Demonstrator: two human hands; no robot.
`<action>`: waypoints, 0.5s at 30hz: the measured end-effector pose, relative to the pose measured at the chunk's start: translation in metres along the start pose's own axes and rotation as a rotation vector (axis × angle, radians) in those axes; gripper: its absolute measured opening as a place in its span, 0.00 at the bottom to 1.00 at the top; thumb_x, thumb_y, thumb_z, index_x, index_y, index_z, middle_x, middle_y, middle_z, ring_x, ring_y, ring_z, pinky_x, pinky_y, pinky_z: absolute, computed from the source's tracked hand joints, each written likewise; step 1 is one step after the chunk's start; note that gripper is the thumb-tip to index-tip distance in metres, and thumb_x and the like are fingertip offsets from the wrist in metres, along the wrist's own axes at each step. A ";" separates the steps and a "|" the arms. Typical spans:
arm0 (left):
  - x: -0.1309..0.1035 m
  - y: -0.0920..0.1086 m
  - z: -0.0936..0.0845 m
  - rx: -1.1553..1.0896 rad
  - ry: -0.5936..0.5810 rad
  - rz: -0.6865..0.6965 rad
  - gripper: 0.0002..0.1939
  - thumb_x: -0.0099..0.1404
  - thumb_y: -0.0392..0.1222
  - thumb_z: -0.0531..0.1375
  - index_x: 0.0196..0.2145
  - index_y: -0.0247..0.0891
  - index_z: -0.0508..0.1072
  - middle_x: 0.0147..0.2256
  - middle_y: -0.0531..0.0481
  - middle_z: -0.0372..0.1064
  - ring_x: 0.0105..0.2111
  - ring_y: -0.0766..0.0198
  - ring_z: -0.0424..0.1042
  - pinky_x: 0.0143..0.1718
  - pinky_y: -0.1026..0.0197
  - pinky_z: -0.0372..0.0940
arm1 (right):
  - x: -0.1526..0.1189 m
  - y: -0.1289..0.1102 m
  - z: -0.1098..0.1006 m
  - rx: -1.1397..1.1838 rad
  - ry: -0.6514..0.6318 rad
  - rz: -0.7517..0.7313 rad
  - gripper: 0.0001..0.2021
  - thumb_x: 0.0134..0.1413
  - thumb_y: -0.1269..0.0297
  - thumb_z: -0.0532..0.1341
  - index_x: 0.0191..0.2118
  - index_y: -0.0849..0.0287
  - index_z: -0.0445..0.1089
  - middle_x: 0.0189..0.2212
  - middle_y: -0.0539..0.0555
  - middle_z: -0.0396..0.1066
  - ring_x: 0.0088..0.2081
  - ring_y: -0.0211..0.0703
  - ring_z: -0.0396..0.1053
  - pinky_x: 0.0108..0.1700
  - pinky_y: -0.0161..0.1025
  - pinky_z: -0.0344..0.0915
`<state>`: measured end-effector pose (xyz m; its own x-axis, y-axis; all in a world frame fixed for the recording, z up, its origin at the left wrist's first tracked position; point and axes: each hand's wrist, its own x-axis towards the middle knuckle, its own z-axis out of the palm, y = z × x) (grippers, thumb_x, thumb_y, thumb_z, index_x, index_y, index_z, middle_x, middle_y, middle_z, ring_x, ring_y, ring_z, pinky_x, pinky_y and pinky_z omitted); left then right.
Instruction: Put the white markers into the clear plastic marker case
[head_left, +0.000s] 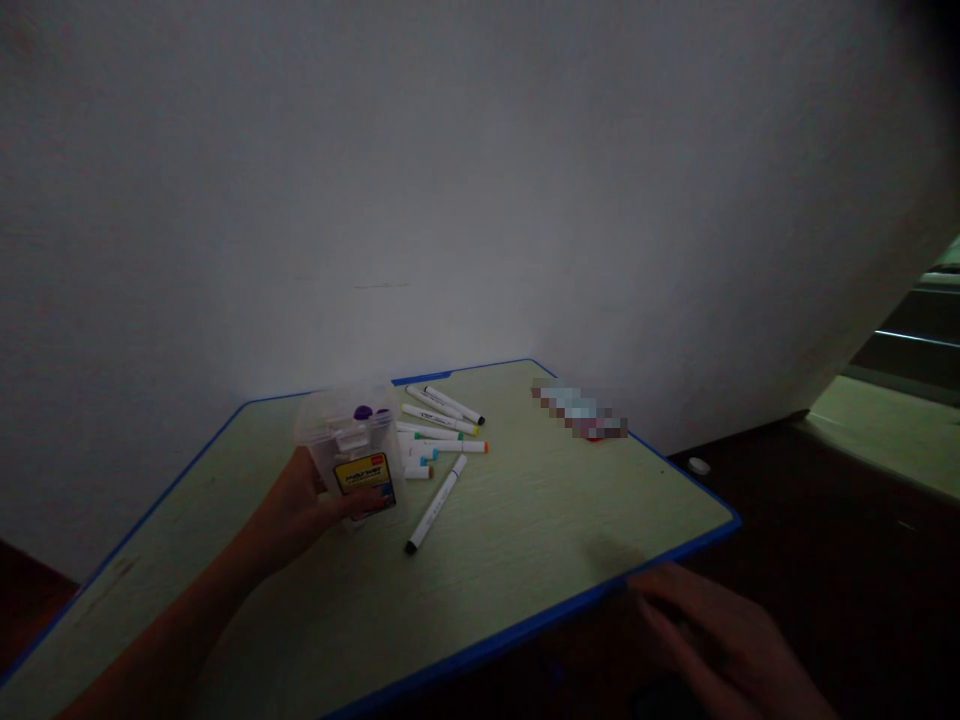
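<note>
My left hand (311, 505) grips a clear plastic box (322, 440) with a yellow and black label, its thumb across the front. Purple-ended markers (364, 412) show inside the box. Several white markers with coloured ends lie just right of the box, among them one with an orange end (461, 447) and one with a yellow end (439, 418). A black-ended marker (436, 505) lies slanted nearer the front. At the table's front right edge is my right hand (712, 625), blurred, its fingers partly hidden, so its grip is unclear.
The pale green table (525, 530) has a blue rim and stands against a grey wall (480, 200). A blurred-out flat item (577, 408) lies at its back right edge. On the dark floor to the right is a small white object (698, 466).
</note>
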<state>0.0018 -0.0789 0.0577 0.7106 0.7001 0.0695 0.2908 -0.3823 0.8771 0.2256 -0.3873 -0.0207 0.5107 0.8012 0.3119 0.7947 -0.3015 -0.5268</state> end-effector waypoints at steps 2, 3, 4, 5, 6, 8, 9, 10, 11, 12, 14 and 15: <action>0.001 0.002 -0.001 0.008 -0.039 0.006 0.26 0.48 0.47 0.64 0.43 0.36 0.62 0.41 0.45 0.69 0.39 0.58 0.71 0.42 0.55 0.67 | 0.050 -0.035 -0.004 -0.023 -0.089 -0.232 0.16 0.56 0.60 0.46 0.40 0.56 0.69 0.36 0.56 0.71 0.38 0.43 0.68 0.41 0.38 0.64; 0.002 0.004 -0.002 0.008 -0.074 0.014 0.25 0.49 0.47 0.64 0.42 0.37 0.62 0.40 0.46 0.70 0.39 0.58 0.71 0.42 0.55 0.67 | 0.076 -0.050 -0.002 -0.060 -0.158 -0.313 0.15 0.56 0.63 0.47 0.41 0.58 0.69 0.34 0.56 0.71 0.37 0.42 0.68 0.40 0.37 0.64; 0.003 0.008 -0.003 0.008 -0.118 0.023 0.23 0.49 0.47 0.63 0.42 0.37 0.63 0.40 0.47 0.70 0.38 0.59 0.71 0.42 0.55 0.67 | 0.102 -0.062 0.002 -0.122 -0.196 -0.375 0.14 0.55 0.65 0.48 0.41 0.60 0.69 0.34 0.56 0.70 0.36 0.42 0.68 0.40 0.37 0.63; 0.005 0.012 -0.004 0.013 -0.167 0.028 0.23 0.49 0.47 0.63 0.41 0.38 0.64 0.39 0.48 0.70 0.38 0.59 0.71 0.42 0.55 0.67 | 0.126 -0.072 0.008 -0.191 -0.216 -0.411 0.14 0.54 0.67 0.49 0.41 0.62 0.68 0.36 0.57 0.70 0.38 0.42 0.67 0.40 0.37 0.62; 0.007 0.017 -0.005 0.025 -0.211 0.028 0.22 0.49 0.46 0.64 0.40 0.38 0.65 0.38 0.49 0.71 0.38 0.59 0.71 0.42 0.56 0.67 | 0.148 -0.080 0.015 -0.261 -0.226 -0.430 0.14 0.52 0.69 0.50 0.43 0.62 0.67 0.38 0.57 0.69 0.39 0.43 0.67 0.41 0.37 0.62; 0.013 0.024 -0.008 0.057 -0.274 0.015 0.20 0.47 0.46 0.65 0.37 0.38 0.67 0.36 0.51 0.71 0.37 0.60 0.71 0.41 0.57 0.68 | 0.183 -0.090 0.030 -0.393 -0.272 -0.436 0.14 0.51 0.69 0.50 0.41 0.62 0.68 0.39 0.59 0.69 0.40 0.45 0.68 0.41 0.38 0.62; 0.016 0.026 -0.009 0.061 -0.298 0.011 0.19 0.46 0.45 0.65 0.36 0.38 0.68 0.35 0.51 0.71 0.36 0.61 0.71 0.41 0.58 0.68 | 0.196 -0.092 0.037 -0.449 -0.317 -0.437 0.13 0.50 0.68 0.51 0.39 0.63 0.69 0.39 0.60 0.69 0.39 0.47 0.68 0.39 0.39 0.62; 0.019 0.027 -0.011 0.055 -0.322 0.010 0.18 0.46 0.45 0.65 0.35 0.38 0.68 0.35 0.52 0.71 0.35 0.62 0.71 0.40 0.58 0.68 | 0.206 -0.094 0.043 -0.490 -0.350 -0.444 0.12 0.49 0.67 0.52 0.38 0.63 0.70 0.39 0.61 0.69 0.39 0.48 0.69 0.38 0.39 0.63; 0.022 0.027 -0.011 0.041 -0.341 0.011 0.19 0.45 0.45 0.65 0.35 0.38 0.68 0.34 0.52 0.71 0.35 0.62 0.71 0.39 0.59 0.68 | 0.213 -0.094 0.048 -0.518 -0.375 -0.441 0.12 0.49 0.67 0.53 0.37 0.64 0.70 0.39 0.62 0.70 0.39 0.49 0.69 0.37 0.39 0.63; 0.024 0.025 -0.012 0.029 -0.357 0.011 0.19 0.45 0.45 0.65 0.35 0.37 0.68 0.34 0.52 0.71 0.34 0.63 0.71 0.39 0.60 0.68 | 0.218 -0.094 0.052 -0.533 -0.393 -0.439 0.12 0.48 0.67 0.53 0.36 0.64 0.70 0.38 0.63 0.70 0.38 0.50 0.69 0.36 0.39 0.63; 0.025 0.021 -0.011 0.017 -0.360 0.019 0.19 0.46 0.44 0.65 0.36 0.37 0.68 0.35 0.51 0.71 0.34 0.63 0.71 0.38 0.60 0.68 | 0.221 -0.092 0.055 -0.536 -0.404 -0.430 0.12 0.49 0.68 0.53 0.36 0.64 0.71 0.36 0.63 0.72 0.37 0.50 0.70 0.34 0.38 0.62; 0.025 0.019 -0.010 0.014 -0.351 0.029 0.19 0.46 0.45 0.65 0.36 0.36 0.67 0.35 0.51 0.71 0.34 0.63 0.71 0.38 0.60 0.67 | 0.221 -0.090 0.056 -0.531 -0.405 -0.429 0.12 0.49 0.68 0.53 0.36 0.64 0.71 0.35 0.62 0.72 0.36 0.49 0.70 0.33 0.37 0.62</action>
<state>0.0180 -0.0627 0.0809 0.8949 0.4399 -0.0758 0.2745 -0.4084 0.8706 0.2487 -0.1541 0.0518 0.0459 0.9983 0.0364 0.9974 -0.0478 0.0535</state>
